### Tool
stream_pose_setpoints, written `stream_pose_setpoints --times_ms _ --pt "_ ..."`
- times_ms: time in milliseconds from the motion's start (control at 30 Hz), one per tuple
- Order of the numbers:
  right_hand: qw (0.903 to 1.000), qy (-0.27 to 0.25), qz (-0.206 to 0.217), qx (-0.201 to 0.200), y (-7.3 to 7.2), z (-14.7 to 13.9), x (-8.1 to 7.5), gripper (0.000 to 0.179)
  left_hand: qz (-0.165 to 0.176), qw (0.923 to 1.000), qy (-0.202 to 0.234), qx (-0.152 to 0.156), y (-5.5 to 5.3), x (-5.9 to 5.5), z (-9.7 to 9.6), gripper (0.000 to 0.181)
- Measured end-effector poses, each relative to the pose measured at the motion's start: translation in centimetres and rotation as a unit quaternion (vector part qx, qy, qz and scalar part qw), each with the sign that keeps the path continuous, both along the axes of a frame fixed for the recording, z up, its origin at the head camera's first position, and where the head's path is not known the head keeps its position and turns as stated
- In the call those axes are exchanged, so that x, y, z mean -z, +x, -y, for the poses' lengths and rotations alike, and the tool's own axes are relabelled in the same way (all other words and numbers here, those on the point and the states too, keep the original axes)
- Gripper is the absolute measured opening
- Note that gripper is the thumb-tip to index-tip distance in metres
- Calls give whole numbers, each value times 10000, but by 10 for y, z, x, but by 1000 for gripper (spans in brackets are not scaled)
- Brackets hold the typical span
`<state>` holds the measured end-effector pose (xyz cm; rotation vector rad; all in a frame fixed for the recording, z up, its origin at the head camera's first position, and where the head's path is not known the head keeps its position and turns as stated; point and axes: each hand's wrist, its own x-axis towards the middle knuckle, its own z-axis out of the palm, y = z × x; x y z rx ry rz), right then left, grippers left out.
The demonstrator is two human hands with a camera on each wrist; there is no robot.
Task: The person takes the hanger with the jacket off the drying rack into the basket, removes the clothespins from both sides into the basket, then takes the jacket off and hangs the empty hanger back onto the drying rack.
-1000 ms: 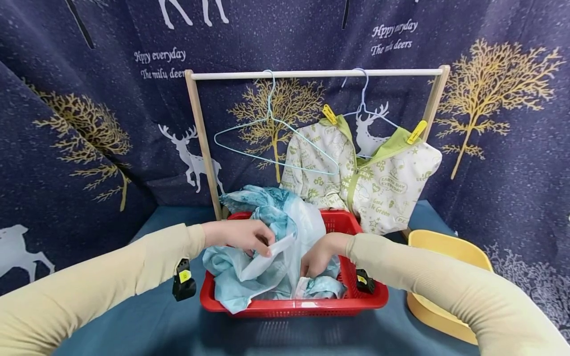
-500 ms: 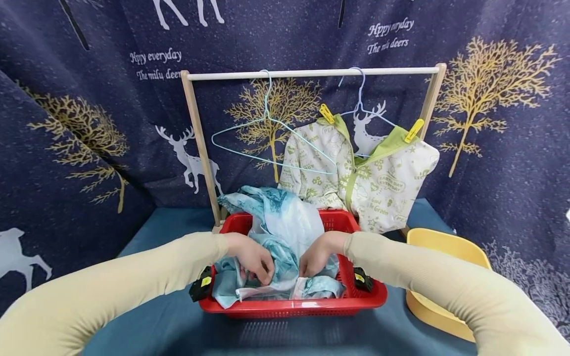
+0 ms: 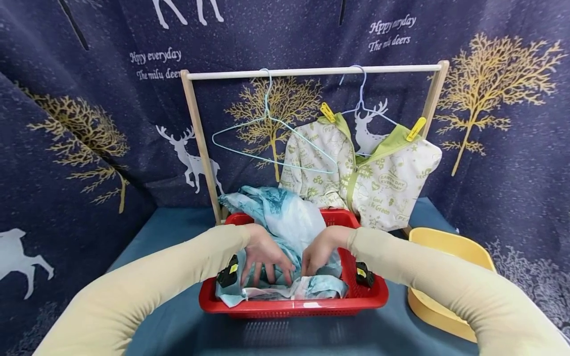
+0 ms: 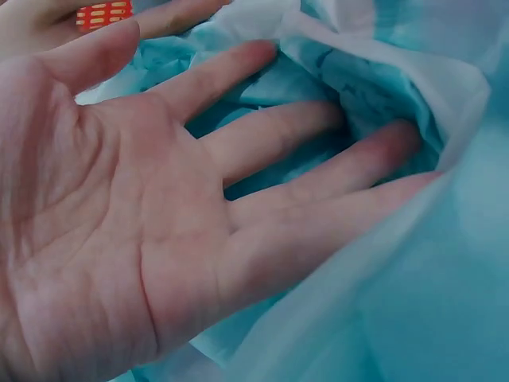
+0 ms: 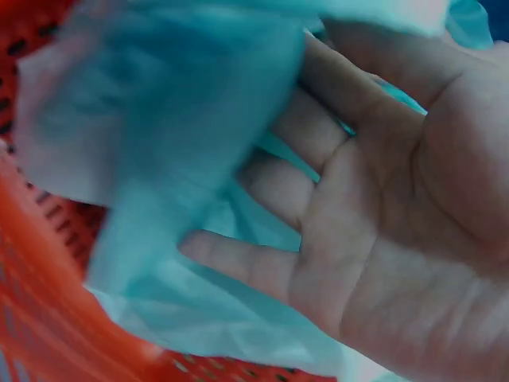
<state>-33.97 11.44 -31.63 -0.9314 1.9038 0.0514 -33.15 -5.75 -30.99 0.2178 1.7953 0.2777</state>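
Basket (image 3: 249,310) of red perforated plastic holds a bunched turquoise-and-white cloth (image 3: 299,221) that rises past its far rim, where the person's left hand (image 3: 265,252) touches it with fingers spread apart while the right hand (image 3: 321,248) grips a fold.

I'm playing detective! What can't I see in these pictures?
Head view: most of the floor of the red basket, under the blue cloth.
Head view: part of the yellow bin, behind the right sleeve.
Left wrist view: left hand, cut off by the left edge.
Right wrist view: some of the right hand, behind blurred blue cloth.
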Motion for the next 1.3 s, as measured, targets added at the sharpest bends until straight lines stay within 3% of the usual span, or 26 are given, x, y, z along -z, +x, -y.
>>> stream_pose_setpoints --times_ms 167,300,367,467,567,700,833,1000,1100,1233,1300 --pt "9979 -34 -76 649 -11 2 -34 30 153 9998 -124 93 -2 0 -4 50" --pt "9913 -867 -373 917 -28 6 -74 30 70 9996 -200 183 -4 -1 -8 53" --pt "9803 -1485 -759 1060 -37 10 -91 30 -3 9995 -197 232 -5 -1 -8 52" --pt "9548 -2274 -1482 1208 -50 15 -103 30 -157 9989 -164 403 -7 -2 -7 50" --pt "9322 -2674 -2107 1228 -64 22 -102 35 -445 9977 -152 495 -7 -2 -6 45" --pt "9188 -2694 -2527 1391 -81 31 -90 45 -805 9953 -131 518 -5 0 -5 40" --pt "9173 -2376 -2597 1859 -89 41 -79 55 -936 9940 -81 555 -4 7 -6 40" --pt "9276 -1802 -2103 2508 -93 50 -64 72 -1042 9928 -33 590 -2 11 -5 39" --pt "9245 -1684 -1844 2879 -95 52 -56 80 -1070 9924 29 600 -2 10 -4 39" --pt "9198 -1672 -1985 2944 -97 50 -46 78 -1074 9921 51 647 -2 9 -4 41" --pt "9162 -1706 -2288 2813 -98 49 -40 71 -1059 9921 36 666 -2 9 -4 41"
